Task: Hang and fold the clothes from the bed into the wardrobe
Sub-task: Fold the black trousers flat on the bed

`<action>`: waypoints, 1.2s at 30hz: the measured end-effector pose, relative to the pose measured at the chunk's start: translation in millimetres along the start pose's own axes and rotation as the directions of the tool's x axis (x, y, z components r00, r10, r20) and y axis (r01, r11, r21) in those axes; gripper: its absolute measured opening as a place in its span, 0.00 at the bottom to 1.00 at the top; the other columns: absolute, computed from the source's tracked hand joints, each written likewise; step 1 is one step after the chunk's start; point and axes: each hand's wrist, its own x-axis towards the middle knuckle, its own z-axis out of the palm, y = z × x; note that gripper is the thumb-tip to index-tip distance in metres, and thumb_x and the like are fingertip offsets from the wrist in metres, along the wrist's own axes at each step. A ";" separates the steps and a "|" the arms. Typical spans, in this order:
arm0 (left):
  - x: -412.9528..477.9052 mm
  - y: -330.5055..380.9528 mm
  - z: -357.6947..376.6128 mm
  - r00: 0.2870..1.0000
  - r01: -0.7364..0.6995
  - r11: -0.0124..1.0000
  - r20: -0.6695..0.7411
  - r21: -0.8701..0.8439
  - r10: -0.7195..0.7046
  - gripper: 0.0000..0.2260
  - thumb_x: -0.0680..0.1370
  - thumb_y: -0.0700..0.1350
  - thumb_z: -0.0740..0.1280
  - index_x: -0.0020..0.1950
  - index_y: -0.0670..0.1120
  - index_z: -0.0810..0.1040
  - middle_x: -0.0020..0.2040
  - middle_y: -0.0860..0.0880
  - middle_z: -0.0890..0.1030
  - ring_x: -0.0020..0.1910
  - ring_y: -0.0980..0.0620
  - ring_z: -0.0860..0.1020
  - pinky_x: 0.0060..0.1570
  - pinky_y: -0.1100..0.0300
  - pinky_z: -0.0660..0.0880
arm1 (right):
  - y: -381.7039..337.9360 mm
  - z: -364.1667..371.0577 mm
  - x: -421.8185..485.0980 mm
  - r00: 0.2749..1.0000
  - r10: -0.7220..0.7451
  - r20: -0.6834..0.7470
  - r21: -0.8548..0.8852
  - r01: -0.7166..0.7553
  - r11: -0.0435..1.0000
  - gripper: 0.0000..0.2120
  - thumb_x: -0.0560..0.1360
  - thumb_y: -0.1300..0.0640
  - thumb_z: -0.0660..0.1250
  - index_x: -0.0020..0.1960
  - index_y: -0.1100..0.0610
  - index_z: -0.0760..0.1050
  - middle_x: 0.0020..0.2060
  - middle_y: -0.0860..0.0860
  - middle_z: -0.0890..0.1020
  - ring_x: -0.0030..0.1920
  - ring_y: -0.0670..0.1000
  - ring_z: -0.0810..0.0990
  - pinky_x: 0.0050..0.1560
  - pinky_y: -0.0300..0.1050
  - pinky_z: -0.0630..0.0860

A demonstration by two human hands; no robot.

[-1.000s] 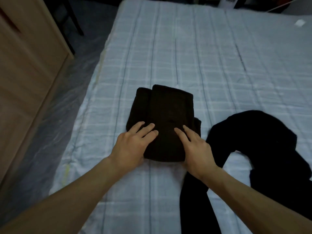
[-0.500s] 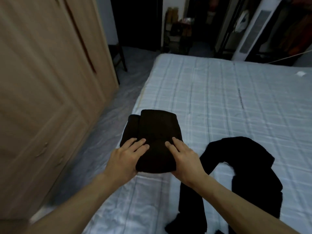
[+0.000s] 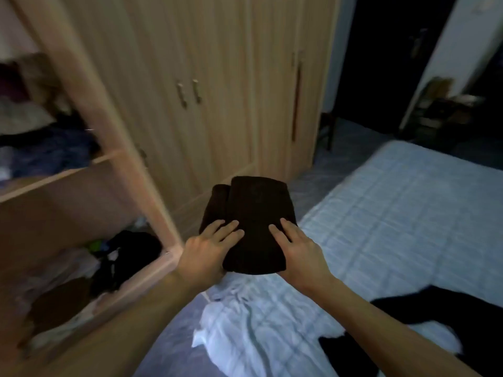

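A folded dark brown garment [image 3: 253, 213] is held in the air off the bed's edge, in front of the wardrobe. My left hand [image 3: 209, 248] grips its near left corner, fingers on top and thumb hidden beneath. My right hand [image 3: 299, 248] grips the near right corner the same way. A black garment [image 3: 449, 322] lies unfolded on the bed [image 3: 394, 213] at the lower right. The open section of the wardrobe [image 3: 81, 164] is at the left, with a bare wooden shelf and piled clothes above and below it.
Closed wardrobe doors with small handles [image 3: 187, 93] stand straight ahead. A narrow strip of floor [image 3: 302, 200] runs between wardrobe and bed. The sheet is rumpled at the bed's near corner [image 3: 245, 322]. A dark doorway [image 3: 381, 63] lies beyond.
Both hands lifted the folded garment off the bed and carried it left toward the wardrobe. My view swung left, bringing the open shelves into sight.
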 end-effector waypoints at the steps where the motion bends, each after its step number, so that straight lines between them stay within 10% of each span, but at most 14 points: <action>1: -16.9 -11.4 -7.2 0.998 0.056 0.998 0.003 0.034 -0.056 0.41 0.53 0.47 0.83 0.66 0.51 0.77 0.66 0.49 0.79 0.61 0.44 0.80 0.36 0.54 0.82 | -17.3 1.7 9.1 0.999 -0.046 0.018 0.000 0.046 0.999 0.46 0.54 0.47 0.85 0.68 0.56 0.74 0.64 0.61 0.78 0.60 0.59 0.81 0.47 0.50 0.82; 5: -94.0 -60.0 -28.7 0.968 0.253 0.964 -0.016 0.082 -0.252 0.38 0.58 0.47 0.82 0.67 0.52 0.77 0.67 0.50 0.78 0.63 0.44 0.79 0.42 0.51 0.83 | -96.8 16.7 45.8 0.973 -0.209 0.102 0.040 0.206 0.978 0.47 0.55 0.47 0.84 0.70 0.54 0.71 0.67 0.59 0.76 0.63 0.58 0.80 0.45 0.50 0.83; 12: -233.7 -142.6 -59.3 0.850 0.523 0.842 -0.004 0.129 -0.527 0.38 0.60 0.57 0.81 0.69 0.55 0.74 0.69 0.53 0.77 0.65 0.47 0.78 0.43 0.53 0.83 | -258.1 46.7 87.3 0.837 -0.523 0.159 0.099 0.514 0.852 0.44 0.73 0.44 0.72 0.80 0.52 0.52 0.79 0.56 0.57 0.78 0.56 0.58 0.72 0.50 0.65; 26: -398.3 -304.0 -98.8 0.748 0.663 0.747 -0.056 0.042 -0.661 0.37 0.60 0.58 0.78 0.69 0.55 0.73 0.70 0.53 0.76 0.65 0.46 0.78 0.42 0.53 0.83 | -496.3 83.0 148.6 0.729 -0.660 0.181 0.062 0.662 0.747 0.46 0.71 0.45 0.73 0.80 0.51 0.51 0.79 0.55 0.55 0.78 0.55 0.57 0.76 0.48 0.57; 32: -406.1 -356.8 -58.6 0.729 0.682 0.731 -0.053 -0.026 -0.682 0.33 0.61 0.55 0.78 0.66 0.55 0.76 0.67 0.53 0.79 0.61 0.46 0.80 0.38 0.56 0.83 | -525.6 136.5 190.0 0.720 -0.635 0.280 0.040 0.653 0.757 0.48 0.68 0.44 0.76 0.80 0.50 0.53 0.79 0.54 0.57 0.78 0.55 0.59 0.72 0.51 0.68; 36: -402.4 -395.8 -20.0 0.707 0.707 0.707 -0.002 -0.028 -0.707 0.33 0.60 0.53 0.78 0.65 0.57 0.75 0.65 0.54 0.79 0.60 0.48 0.81 0.37 0.59 0.83 | -529.2 191.8 226.8 0.695 -0.632 0.344 0.051 0.658 0.751 0.55 0.44 0.37 0.83 0.68 0.52 0.74 0.65 0.55 0.78 0.61 0.53 0.81 0.51 0.45 0.82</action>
